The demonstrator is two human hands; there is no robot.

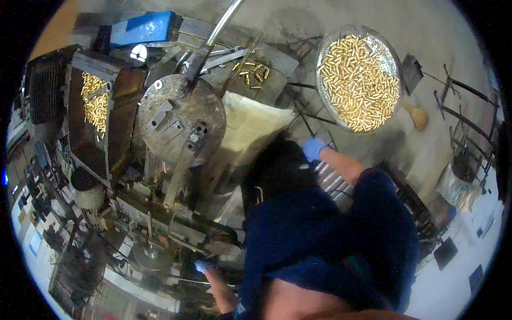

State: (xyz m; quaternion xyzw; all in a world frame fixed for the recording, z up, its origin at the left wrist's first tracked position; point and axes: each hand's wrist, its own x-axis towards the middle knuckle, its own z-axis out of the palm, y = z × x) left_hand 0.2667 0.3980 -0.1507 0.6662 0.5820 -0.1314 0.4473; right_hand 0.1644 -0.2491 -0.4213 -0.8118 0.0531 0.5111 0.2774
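Note:
My left hand (202,265) wears a blue glove and is low beside the machine, next to its lower metal parts; its fingers are too small and dim to make out. In another blue glove, my right hand (313,149) is beside my dark-clothed leg, at the edge of a slatted metal seat (333,181). How its fingers are bent is unclear. Ahead of me stands a machine with a round, worn metal plate (181,120), and a long bar (178,176) runs from it toward me. Pale cloth or paper (253,117) hangs between the machine and my legs.
A large round metal basin (397,56) full of small brass-coloured pieces (357,85) stands at the far right. More pieces (95,101) lie in a dark metal trough (88,146) on the left. Loose pieces (256,74) and wrenches (226,60) rest on the bench, near a blue box (143,28).

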